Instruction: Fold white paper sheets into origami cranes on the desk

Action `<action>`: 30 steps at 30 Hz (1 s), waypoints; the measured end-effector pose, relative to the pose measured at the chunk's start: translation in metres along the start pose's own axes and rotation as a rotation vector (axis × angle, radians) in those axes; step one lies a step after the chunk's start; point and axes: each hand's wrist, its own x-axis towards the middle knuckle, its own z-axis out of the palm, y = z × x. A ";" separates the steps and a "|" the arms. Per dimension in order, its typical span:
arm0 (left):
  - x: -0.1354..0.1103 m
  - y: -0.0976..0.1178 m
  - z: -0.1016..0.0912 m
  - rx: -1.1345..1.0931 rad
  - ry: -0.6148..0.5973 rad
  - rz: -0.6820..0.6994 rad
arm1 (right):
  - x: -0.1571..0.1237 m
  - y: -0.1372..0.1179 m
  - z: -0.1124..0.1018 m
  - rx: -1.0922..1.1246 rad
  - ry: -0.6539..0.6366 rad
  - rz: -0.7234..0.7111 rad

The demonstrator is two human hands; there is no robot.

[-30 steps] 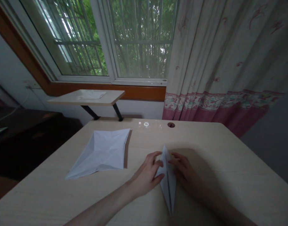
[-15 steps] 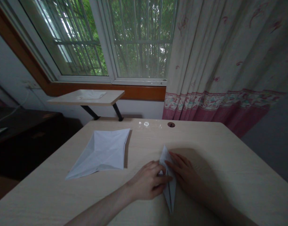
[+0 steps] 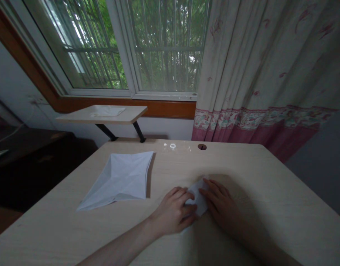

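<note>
A small folded white paper (image 3: pixel 199 196) lies on the light wooden desk (image 3: pixel 269 207) in front of me. My left hand (image 3: pixel 174 212) has its fingers curled and pinching the paper's left side. My right hand (image 3: pixel 219 201) lies with fingers pressed on the paper's right side. Only a small patch of the paper shows between the two hands. A second white paper (image 3: pixel 121 178), creased and partly folded into a kite-like shape, lies to the left on the desk, apart from both hands.
A round cable hole (image 3: pixel 202 147) is at the desk's far edge. A small raised shelf (image 3: pixel 103 114) with a white sheet stands behind the desk's far left. A dark cabinet (image 3: pixel 28 155) stands left. A curtain (image 3: pixel 264 74) hangs right of the window.
The long pointed paper has been folded down into a shorter, compact shape. Both hands have closed in over it; the lower tip no longer shows.
</note>
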 end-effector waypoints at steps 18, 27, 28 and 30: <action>0.001 -0.004 0.004 -0.032 0.064 -0.008 | 0.009 -0.007 -0.016 -0.049 0.038 -0.119; 0.001 -0.005 0.006 -0.053 0.068 -0.031 | 0.012 -0.017 -0.029 0.060 -0.035 -0.092; 0.000 -0.006 0.007 -0.051 0.066 -0.031 | 0.012 -0.018 -0.030 0.063 -0.045 -0.085; -0.001 -0.006 0.008 -0.055 0.072 -0.032 | 0.013 -0.019 -0.032 0.063 -0.058 -0.080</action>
